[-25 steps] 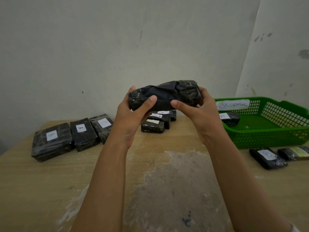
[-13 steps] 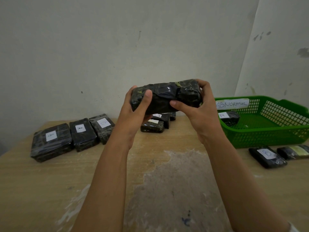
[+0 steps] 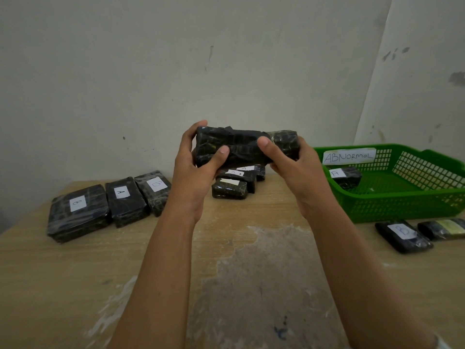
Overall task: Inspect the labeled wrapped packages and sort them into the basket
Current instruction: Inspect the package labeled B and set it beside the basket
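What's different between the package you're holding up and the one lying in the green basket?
The held package is in the air, gripped by the left hand and right hand; the basket package lies inside the green basket. The basket package shows a white label marked A; the held package shows none on the side facing us. Both are wrapped in dark, shiny plastic.

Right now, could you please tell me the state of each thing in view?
Held package: in the air, no label showing.
Left hand: grips its left end.
Right hand: grips its right end.
Basket: upright, holds one package.
Basket package: inside, label A up.
Left row: three flat, labels up.
Middle pile: behind the hands, partly hidden.
Right pair: flat, before the basket.
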